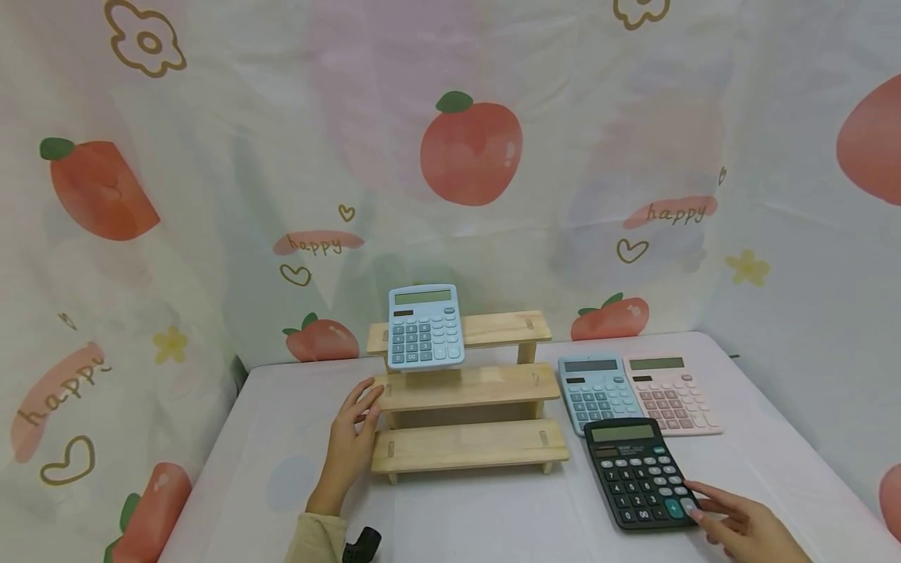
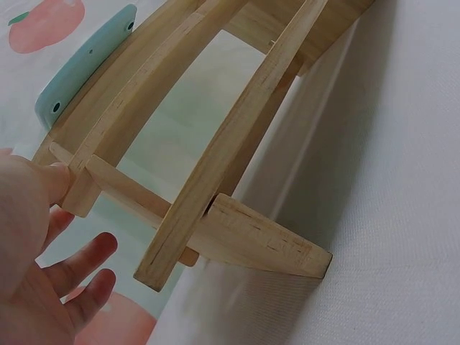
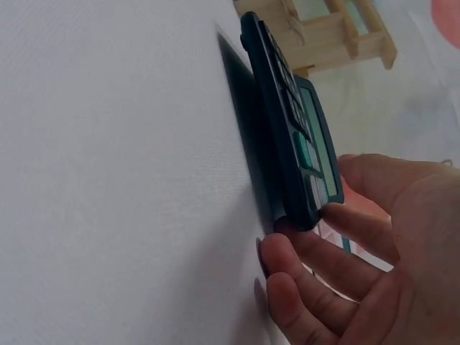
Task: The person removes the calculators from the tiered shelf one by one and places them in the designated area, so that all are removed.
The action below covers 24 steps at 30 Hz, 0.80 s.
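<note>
A three-tier wooden stand (image 1: 464, 387) stands on the table, and a light blue calculator (image 1: 425, 328) leans upright on its top tier at the left. My left hand (image 1: 352, 442) holds the left end of the middle tier. In the left wrist view the thumb is against that end, and the other fingers of the left hand (image 2: 43, 251) spread below it. At the right my right hand (image 1: 746, 520) pinches the lower right corner of a black calculator (image 1: 637, 475). The right wrist view has the calculator (image 3: 284, 122) tilted, its near edge between the right hand's fingers (image 3: 316, 287).
Behind the black calculator, a second blue calculator (image 1: 598, 391) and a pink calculator (image 1: 672, 395) lie side by side on the white tabletop (image 1: 479, 516). A black object (image 1: 362, 545) is near the left sleeve. A fruit-printed cloth (image 1: 493, 250) hangs behind the table.
</note>
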Available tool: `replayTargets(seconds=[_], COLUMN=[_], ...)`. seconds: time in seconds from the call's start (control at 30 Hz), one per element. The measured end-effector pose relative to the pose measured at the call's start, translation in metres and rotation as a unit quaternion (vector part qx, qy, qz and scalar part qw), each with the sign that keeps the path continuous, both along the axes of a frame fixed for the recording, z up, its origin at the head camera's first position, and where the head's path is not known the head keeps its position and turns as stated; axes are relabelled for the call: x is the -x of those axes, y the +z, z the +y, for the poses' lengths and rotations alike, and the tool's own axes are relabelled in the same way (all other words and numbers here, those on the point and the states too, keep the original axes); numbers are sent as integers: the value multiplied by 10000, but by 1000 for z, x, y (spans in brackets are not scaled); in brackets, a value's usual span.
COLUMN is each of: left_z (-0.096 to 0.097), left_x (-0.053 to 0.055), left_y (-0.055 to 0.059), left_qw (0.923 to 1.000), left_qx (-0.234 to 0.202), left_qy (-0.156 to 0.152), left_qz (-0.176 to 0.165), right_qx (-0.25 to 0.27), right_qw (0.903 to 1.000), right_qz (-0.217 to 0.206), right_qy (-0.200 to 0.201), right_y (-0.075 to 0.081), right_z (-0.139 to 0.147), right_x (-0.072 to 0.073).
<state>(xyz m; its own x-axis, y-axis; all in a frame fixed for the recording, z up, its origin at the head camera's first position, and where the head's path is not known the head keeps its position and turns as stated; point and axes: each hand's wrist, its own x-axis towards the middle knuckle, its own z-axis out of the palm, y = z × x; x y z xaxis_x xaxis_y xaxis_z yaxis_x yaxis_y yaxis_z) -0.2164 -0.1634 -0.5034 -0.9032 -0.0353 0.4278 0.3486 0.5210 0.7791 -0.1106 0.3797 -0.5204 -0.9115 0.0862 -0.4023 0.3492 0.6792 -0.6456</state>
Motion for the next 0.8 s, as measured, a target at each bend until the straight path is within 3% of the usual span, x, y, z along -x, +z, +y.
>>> replayTargets(seconds=[0.2,0.47,0.8], left_z=[0,1,1], left_x=[0,0,-1], left_y=[0,1,1], left_qw=[10000,10000,10000], left_qx=[0,25,31], left_qy=[-21,-14,-3], left_qz=[45,54,20], right_qx=[1,-1,-295], right_qw=[10000,9999,9994], right_qz=[73,-126,126], right_qy=[19,52,128], right_y=[2,6,13], right_z=[5,9,10], right_x=[2,5,4])
